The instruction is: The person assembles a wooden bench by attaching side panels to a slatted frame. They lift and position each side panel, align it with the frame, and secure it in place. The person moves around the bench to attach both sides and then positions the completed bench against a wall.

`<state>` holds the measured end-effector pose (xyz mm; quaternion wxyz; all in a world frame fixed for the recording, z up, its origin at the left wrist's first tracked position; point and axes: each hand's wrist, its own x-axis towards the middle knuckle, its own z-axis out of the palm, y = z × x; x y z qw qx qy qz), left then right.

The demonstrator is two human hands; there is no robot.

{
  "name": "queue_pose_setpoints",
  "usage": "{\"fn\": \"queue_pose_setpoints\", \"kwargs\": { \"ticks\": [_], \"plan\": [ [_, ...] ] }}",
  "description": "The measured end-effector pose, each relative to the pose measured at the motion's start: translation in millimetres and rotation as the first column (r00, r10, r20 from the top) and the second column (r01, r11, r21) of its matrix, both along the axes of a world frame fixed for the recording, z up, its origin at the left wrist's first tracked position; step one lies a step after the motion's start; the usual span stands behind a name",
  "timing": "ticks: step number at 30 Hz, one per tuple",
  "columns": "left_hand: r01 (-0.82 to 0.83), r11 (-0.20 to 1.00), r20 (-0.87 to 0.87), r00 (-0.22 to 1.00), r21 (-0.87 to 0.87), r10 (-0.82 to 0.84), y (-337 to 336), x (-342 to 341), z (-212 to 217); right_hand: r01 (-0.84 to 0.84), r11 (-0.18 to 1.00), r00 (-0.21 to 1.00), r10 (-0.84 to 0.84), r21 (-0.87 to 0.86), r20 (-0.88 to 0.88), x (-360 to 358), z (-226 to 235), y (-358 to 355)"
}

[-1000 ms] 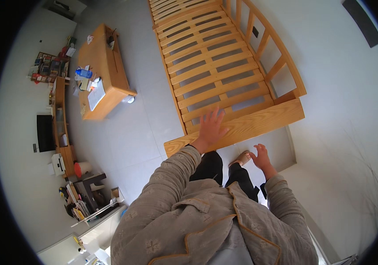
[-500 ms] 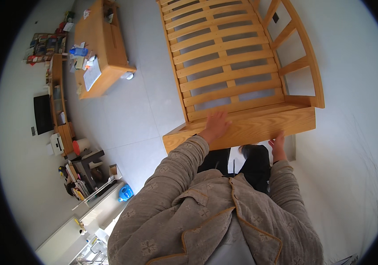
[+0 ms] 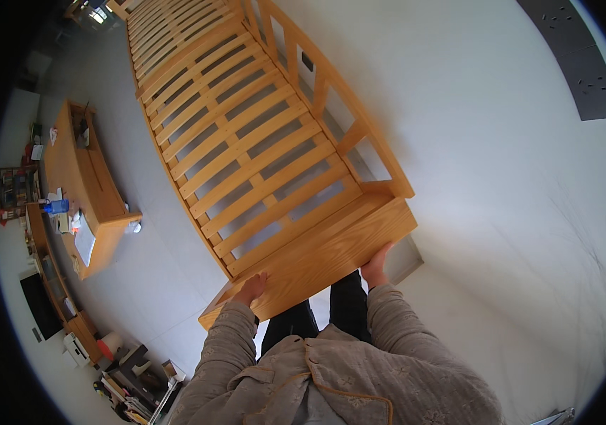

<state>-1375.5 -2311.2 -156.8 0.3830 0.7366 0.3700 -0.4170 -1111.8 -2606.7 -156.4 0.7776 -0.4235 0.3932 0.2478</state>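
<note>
A long light-wood slatted bed frame (image 3: 246,156) stretches away from me along the white wall, with a railed side on its right. Its near end is a flat wooden board (image 3: 317,265). My left hand (image 3: 250,289) grips the upper edge of that board near its left corner, fingers over the top. My right hand (image 3: 375,266) holds the board's lower edge toward its right corner. Both forearms, in a grey-beige quilted jacket, reach up from the bottom of the view. My dark trousers show just under the board.
A low wooden table (image 3: 87,191) with a blue bottle (image 3: 56,207), papers and small items stands on the left. Shelves (image 3: 48,283) with a dark screen and clutter line the far left. A white wall (image 3: 501,184) borders the frame on the right. Grey floor (image 3: 154,276) lies between table and frame.
The view has tilted up along the frame. My right hand moved from near my legs to the board's right part. My left hand shifted left along the board's top edge.
</note>
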Motion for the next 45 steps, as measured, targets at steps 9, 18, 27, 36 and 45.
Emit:
{"fn": "queue_pose_setpoints", "kwargs": {
  "ticks": [9, 18, 27, 36, 45],
  "plan": [
    [0.077, 0.997, -0.129, 0.989, 0.003, -0.076, -2.2, 12.9, 8.8, -0.044, 0.997, 0.987, 0.053, 0.060, -0.149, 13.8, 17.3, -3.1],
    [0.188, 0.981, -0.096, 0.977, -0.051, -0.192, -2.2, 16.8, 11.1, -0.121, 0.992, 0.986, 0.124, 0.032, -0.114, 24.4, 19.4, -3.6],
    [0.230, 0.973, -0.064, 0.971, -0.030, -0.232, 2.7, 16.7, 9.8, -0.170, 0.981, 0.984, 0.174, 0.096, -0.038, 31.4, 40.8, 6.3],
    [0.069, 0.998, -0.094, 0.993, 0.002, -0.069, -2.1, 32.8, 24.6, -0.154, 0.986, 0.981, 0.160, 0.061, -0.109, 36.1, 27.6, 1.2],
    [0.220, 0.975, -0.100, 0.970, -0.019, -0.221, -0.4, 16.5, 0.8, -0.141, 0.990, 0.979, 0.143, 0.022, -0.142, 42.5, 54.3, 8.4]
  ]
}}
